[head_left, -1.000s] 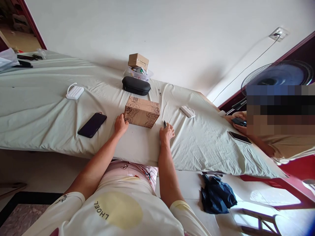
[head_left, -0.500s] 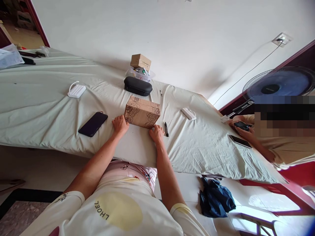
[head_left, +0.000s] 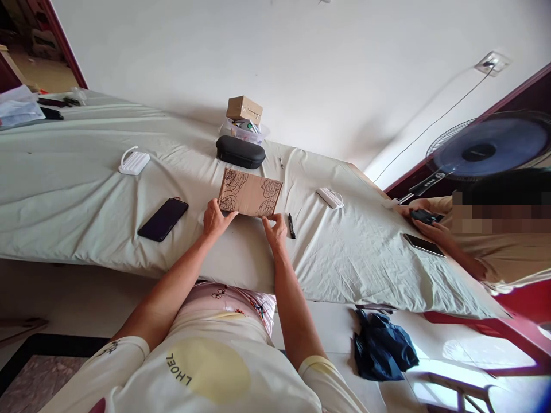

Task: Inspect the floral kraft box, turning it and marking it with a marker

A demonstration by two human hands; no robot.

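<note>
A brown cardboard box [head_left: 249, 194] with black scribbled loops at its corners is tilted so that one broad face points toward me. My left hand [head_left: 217, 219] grips its near left corner, thumb along the lower edge. At the near right corner my right hand [head_left: 274, 228] grips it likewise, thumb on the edge and fingers partly hidden behind. A black marker [head_left: 291, 226] lies on the cloth just right of my right hand. To the left of my left hand rests a dark smartphone [head_left: 163, 219].
Behind the box are a black case [head_left: 240, 152] and a plastic bin [head_left: 258, 136] with a smaller cardboard box [head_left: 244, 109] on top. White power banks [head_left: 134, 163] lie on both sides of the cloth [head_left: 86, 212]. At right, a person holds a dark device [head_left: 425, 216] near a fan [head_left: 477, 152].
The box has tipped, so its scribbled broad face now shows and its top is no longer seen. My left hand has shifted right and its thumb now lies along the edge.
</note>
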